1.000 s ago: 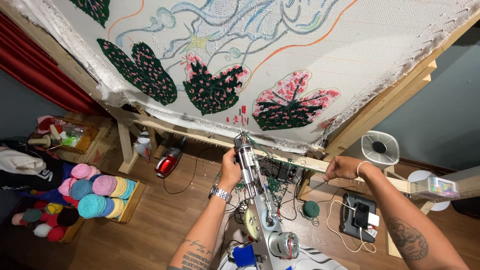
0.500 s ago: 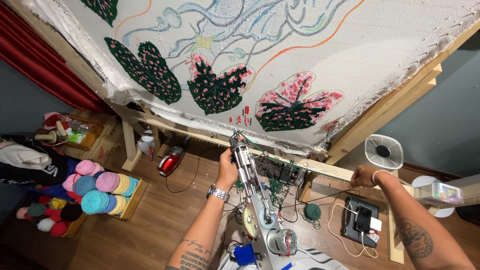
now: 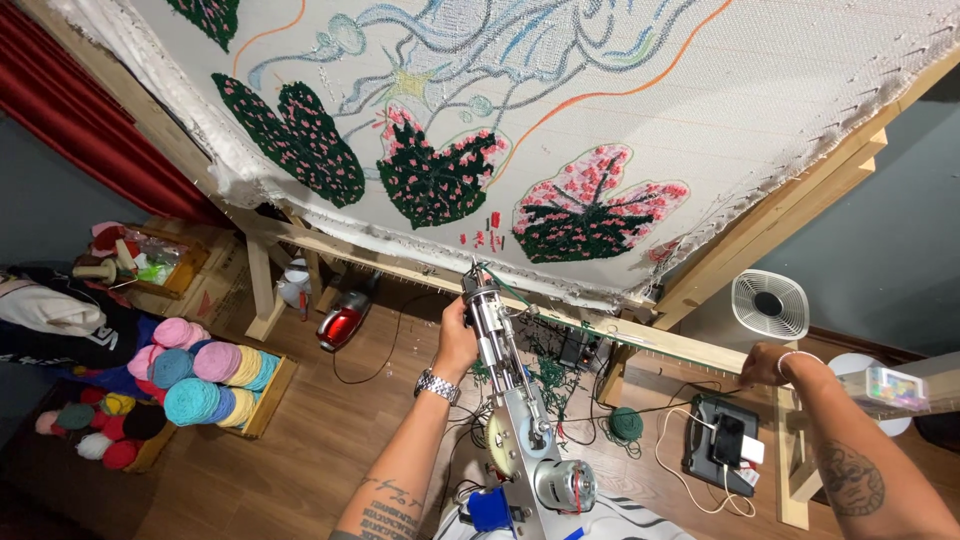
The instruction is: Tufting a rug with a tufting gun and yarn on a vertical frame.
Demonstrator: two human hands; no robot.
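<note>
Metal tufting gun (image 3: 500, 350) hiding left hand (image 3: 455, 345) fingers

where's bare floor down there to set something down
Bare wood floor lies between the yarn crate and the left hand, below the red vacuum. It is crowded under the tufting gun: cords, green yarn ball, black pad.

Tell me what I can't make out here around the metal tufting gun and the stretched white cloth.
Head view only:
- Silver metal tufting gun: its needle tip meets the stretched white backing cloth; the contact is too small to see.
- Left hand: fingers hidden behind the gun.
- Right hand: grip on the wooden frame rail unclear.
- Cloth's design: cut off by the top edge.
</note>
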